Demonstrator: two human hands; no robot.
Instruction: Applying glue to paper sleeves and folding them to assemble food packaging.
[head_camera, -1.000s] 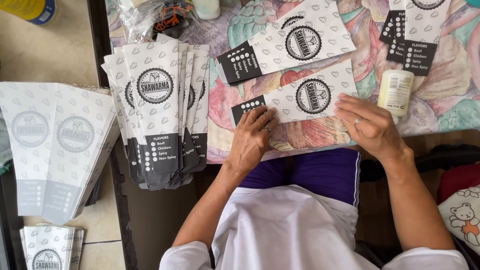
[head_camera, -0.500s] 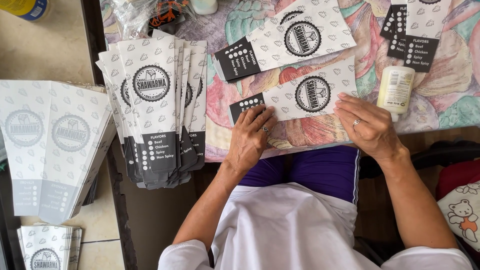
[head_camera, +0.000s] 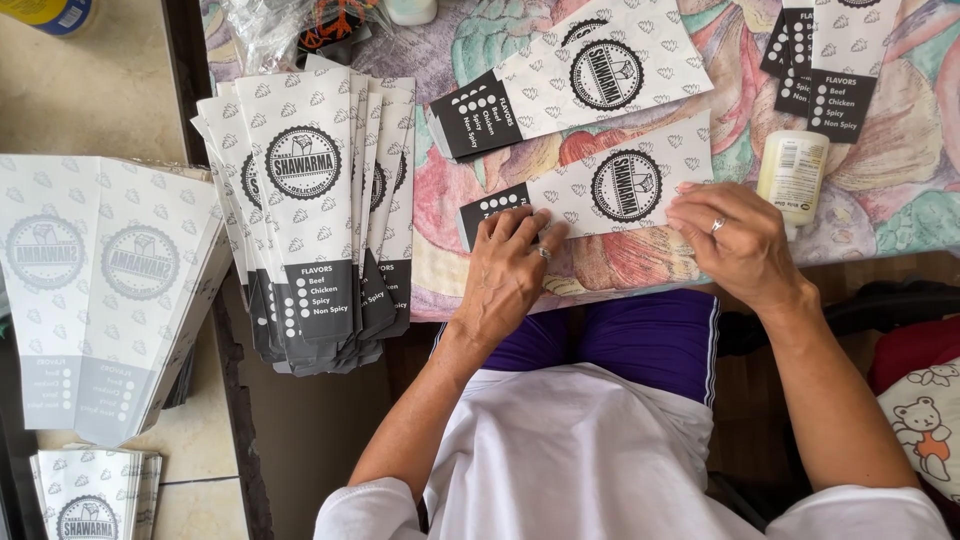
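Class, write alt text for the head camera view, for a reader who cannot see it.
Two bare hands, left hand and right hand, press a flat white-and-black printed paper sleeve onto a floral pastel tablecloth. A fanned stack of matching paper sleeves lies to the left, and a small cream plastic bottle stands to the right.

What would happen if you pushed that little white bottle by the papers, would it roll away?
The small bottle seems to lie on its side and looks round, so it would probably roll. The cloth-covered table might slow it. It looks small and plastic, so likely light, hardly fragile.
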